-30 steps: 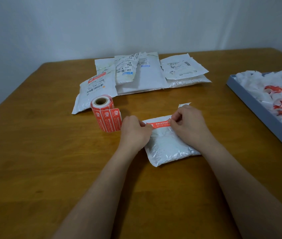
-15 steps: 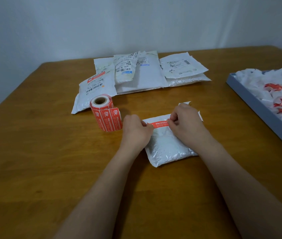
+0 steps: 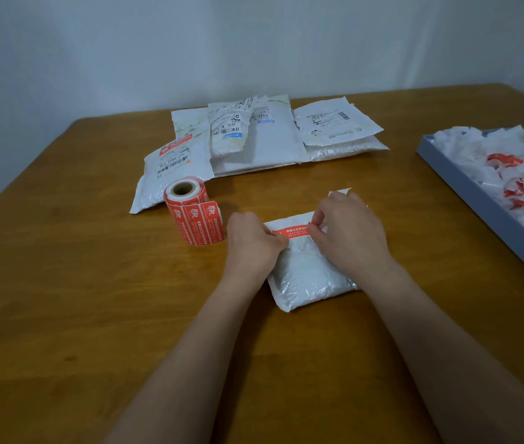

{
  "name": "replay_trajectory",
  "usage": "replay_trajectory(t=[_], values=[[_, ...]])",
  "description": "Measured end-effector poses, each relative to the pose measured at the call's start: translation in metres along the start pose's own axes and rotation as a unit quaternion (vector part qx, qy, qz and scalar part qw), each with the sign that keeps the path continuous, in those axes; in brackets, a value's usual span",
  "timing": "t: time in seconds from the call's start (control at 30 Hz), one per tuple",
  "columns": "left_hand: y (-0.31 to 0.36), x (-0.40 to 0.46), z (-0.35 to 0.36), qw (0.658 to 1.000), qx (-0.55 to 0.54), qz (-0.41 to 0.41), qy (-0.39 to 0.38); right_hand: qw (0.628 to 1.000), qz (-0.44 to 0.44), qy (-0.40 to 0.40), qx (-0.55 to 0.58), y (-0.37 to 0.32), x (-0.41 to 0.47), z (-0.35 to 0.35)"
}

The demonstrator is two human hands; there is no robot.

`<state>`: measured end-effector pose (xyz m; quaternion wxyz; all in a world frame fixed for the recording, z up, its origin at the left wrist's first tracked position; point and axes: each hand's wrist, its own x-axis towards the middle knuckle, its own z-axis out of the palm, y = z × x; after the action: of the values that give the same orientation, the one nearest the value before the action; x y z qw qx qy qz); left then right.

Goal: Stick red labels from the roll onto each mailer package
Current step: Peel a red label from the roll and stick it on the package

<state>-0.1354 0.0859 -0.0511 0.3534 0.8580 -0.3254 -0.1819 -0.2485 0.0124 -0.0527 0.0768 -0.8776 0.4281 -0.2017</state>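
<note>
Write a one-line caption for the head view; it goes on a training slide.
Both hands, left hand and right hand, press a red label onto a white mailer beside the label roll.

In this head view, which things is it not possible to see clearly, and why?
- Red label: both ends hidden under the left hand and right hand.
- Label print: too small to read.
- Blue tray: cut off by the right edge.
- Stacked mailers: lower ones covered by upper ones.
</note>
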Motion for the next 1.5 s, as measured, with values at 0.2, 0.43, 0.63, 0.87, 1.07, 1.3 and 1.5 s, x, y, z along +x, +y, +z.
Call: replay_trajectory(t=[0.2,0.43,0.63,0.87,1.07,1.3,1.5], values=[[0.0,0.002,0.002,1.0,0.001,-0.012,-0.001,1.0,0.027,-0.008,0.009,0.003,0.001,0.0],[0.001,-0.001,-0.003,1.0,-0.001,-0.006,-0.012,0.998,0.042,-0.014,0.043,0.006,0.003,0.002],[0.0,-0.002,-0.011,0.999,-0.02,-0.015,-0.029,0.998,0.044,-0.013,0.043,0.005,0.002,0.0],[-0.004,-0.003,-0.005,0.999,-0.026,0.022,0.013,0.998,0.052,-0.01,0.031,0.003,0.002,-0.001],[-0.007,-0.003,-0.002,0.998,0.006,0.059,0.039,0.998,0.044,-0.026,0.047,0.009,0.003,-0.001],[-0.01,-0.008,-0.013,0.992,0.034,0.122,0.027,0.992,0.01,0.034,0.123,0.027,0.004,-0.022],[-0.006,-0.013,-0.019,0.978,0.108,0.178,0.01,0.99,-0.052,-0.075,0.104,0.027,0.002,-0.029]])
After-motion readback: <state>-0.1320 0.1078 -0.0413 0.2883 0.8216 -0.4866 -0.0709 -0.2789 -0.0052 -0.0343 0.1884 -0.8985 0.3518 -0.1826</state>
